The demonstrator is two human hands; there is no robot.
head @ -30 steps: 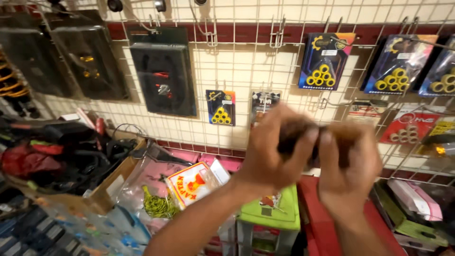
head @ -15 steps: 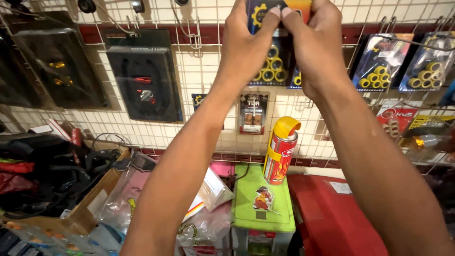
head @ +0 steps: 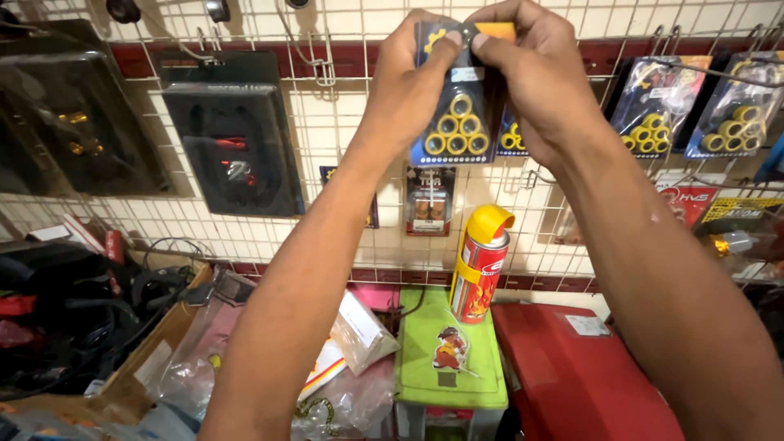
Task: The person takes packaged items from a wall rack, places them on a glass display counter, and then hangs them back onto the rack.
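Head view shows your left hand point(head: 412, 77) and right hand point(head: 535, 69) both raised to the white wire grid wall point(head: 343, 139), each pinching the top edge of a blister pack point(head: 459, 114) between thumb and fingertips. The pack is a dark blue card with an orange-yellow top corner and a clear bubble holding six yellow ring-shaped rollers stacked in a triangle, and it hangs flat against the grid, upright, just in front of a similar pack. Below it a red spray can point(head: 480, 265) with a yellow cap stands on a green stool point(head: 447, 359), well apart from your hands.
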